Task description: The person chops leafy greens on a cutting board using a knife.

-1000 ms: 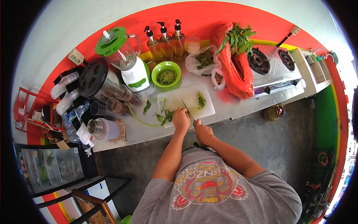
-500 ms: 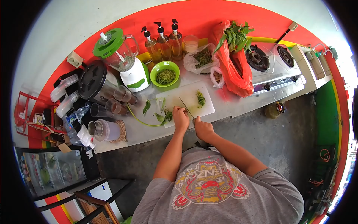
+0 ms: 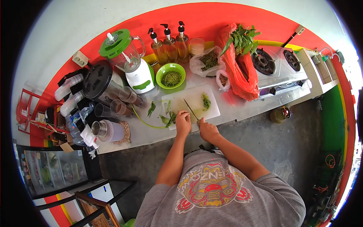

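Observation:
My right hand (image 3: 208, 130) is wrapped round the handle of a knife (image 3: 191, 109), whose blade points up and left over the white cutting board (image 3: 185, 94). Just left of the blade, my left hand (image 3: 183, 123) is closed, fingertips together at the board; what it pinches is too small to make out. Green leaves (image 3: 169, 118) lie beside it on the board's lower left. Chopped greens (image 3: 205, 101) form a small pile on the board's right. Behind the board stands a green bowl (image 3: 170, 87) with more chopped greens.
A blender (image 3: 140, 77), cups (image 3: 120, 107) and a jug (image 3: 107, 130) stand at the left. Behind are pump bottles (image 3: 170, 47). Red plastic bag (image 3: 242, 79) with leaves and a gas stove (image 3: 278, 75) stand at the right.
The whole view has shifted slightly. The knife and both hands keep nearly the same place on the board, with the left fingers slightly shifted.

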The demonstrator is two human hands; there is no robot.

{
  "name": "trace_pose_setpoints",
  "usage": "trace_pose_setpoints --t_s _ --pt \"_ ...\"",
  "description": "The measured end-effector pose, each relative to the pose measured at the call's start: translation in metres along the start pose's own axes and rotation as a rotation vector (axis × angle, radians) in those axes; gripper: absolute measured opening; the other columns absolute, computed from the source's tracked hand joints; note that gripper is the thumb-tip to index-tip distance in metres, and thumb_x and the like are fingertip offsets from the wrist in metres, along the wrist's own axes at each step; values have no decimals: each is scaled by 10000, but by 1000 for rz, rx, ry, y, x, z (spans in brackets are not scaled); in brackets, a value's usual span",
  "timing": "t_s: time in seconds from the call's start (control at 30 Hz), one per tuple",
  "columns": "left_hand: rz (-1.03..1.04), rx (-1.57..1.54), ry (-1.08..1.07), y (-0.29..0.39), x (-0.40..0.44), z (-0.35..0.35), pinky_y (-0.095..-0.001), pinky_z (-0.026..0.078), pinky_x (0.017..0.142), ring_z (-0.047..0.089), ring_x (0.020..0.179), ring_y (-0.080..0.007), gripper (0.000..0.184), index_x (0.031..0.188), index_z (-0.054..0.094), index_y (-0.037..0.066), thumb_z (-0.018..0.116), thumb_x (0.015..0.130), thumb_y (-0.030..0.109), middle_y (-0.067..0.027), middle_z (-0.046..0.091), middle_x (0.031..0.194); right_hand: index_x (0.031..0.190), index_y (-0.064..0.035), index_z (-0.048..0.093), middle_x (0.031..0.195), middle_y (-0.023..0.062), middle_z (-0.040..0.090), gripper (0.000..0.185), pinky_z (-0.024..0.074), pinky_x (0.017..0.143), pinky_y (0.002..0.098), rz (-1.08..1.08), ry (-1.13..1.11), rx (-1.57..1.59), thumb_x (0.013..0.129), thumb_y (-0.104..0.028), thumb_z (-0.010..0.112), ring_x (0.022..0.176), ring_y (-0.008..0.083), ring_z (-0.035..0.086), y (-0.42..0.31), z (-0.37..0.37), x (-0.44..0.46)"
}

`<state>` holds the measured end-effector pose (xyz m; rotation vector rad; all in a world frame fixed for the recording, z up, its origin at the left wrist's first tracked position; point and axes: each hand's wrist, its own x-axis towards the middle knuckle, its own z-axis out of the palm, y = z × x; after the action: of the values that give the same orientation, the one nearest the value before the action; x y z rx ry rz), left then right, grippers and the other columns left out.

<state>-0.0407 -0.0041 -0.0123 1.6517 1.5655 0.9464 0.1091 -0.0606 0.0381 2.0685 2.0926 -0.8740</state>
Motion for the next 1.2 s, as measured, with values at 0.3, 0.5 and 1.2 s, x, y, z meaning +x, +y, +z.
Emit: trace_pose_setpoints --t_s 0.3,0.5,1.2 --pt "172 315 98 5 -6 -17 -433 480 939 574 1087 -304 106 955 749 68 734 850 63 -52 656 1091 1213 46 385 908 293 697 424 559 791 559 38 33 82 873 -120 578 879 477 698 6 13 -8" --pt "79 294 143 -7 -1 -4 -445 470 917 581 1023 -300 77 919 748 98 748 842 90 -48 665 1010 1223 28 383 919 303 697 434 554 799 567 35 -1 51 870 -138 575 878 480 697 16 17 -11" --pt "344 419 30 1 -14 0 -432 448 907 555 1050 -266 274 1058 762 106 662 819 15 -40 602 1037 1278 95 387 906 266 715 518 586 780 505 87 17 11 869 -113 628 875 438 719 12 7 -22"
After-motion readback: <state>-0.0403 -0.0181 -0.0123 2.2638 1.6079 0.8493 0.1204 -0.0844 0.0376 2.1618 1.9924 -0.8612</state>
